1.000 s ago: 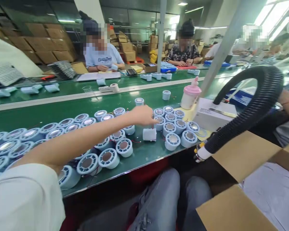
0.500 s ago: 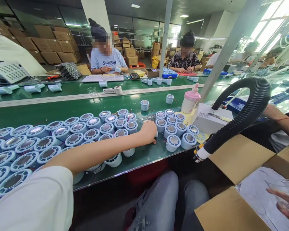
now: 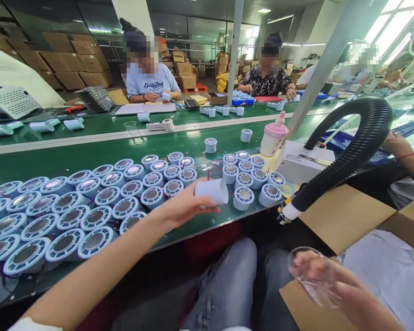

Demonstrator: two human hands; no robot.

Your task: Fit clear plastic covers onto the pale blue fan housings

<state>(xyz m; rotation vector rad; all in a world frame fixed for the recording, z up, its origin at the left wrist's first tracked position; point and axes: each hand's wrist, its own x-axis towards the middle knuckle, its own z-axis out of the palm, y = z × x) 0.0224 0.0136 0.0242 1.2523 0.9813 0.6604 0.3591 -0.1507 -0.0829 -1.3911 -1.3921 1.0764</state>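
My left hand [image 3: 181, 204] is closed around a light blue cylindrical housing [image 3: 212, 191], held tilted on its side above the bench edge. Thin red wires show just behind it. My right hand [image 3: 341, 280], slightly blurred, grips a clear plastic cup [image 3: 313, 287] over the flap of an open cardboard box. Rows of similar blue housings [image 3: 106, 196] with round metal discs on top stand upright to the left of my left hand. A smaller group of them [image 3: 244, 197] stands to its right.
A black flexible hose [image 3: 369, 122] arches over the bench at right, beside a white box [image 3: 301, 158] and a pink-lidded bottle [image 3: 274, 138]. An open carton [image 3: 347, 218] sits low at right. Co-workers sit across the green belt [image 3: 106, 151].
My left hand has lifted the blue housing off the bench and tipped it sideways. From inside the carton, my right hand has come left and up with the clear cup.
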